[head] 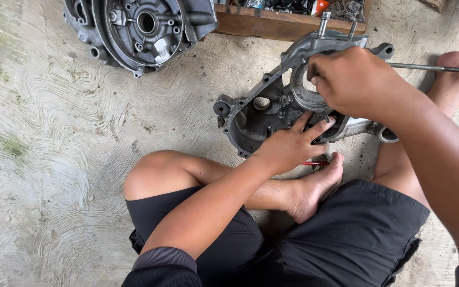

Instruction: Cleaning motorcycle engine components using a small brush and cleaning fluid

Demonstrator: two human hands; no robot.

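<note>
Engine crankcase half [272, 114] under both hands: cast metal, dull grey, matt, grimy. 2nd casing [139, 29] up-left of crankcase: same dull cast metal. Thin rod [423, 67] right of crankcase: bare steel. Crate edge [272, 24] above crankcase: worn wood. Floor [54, 133]: rough swirled concrete. Shorts [357, 234]: matt black cloth.
</note>
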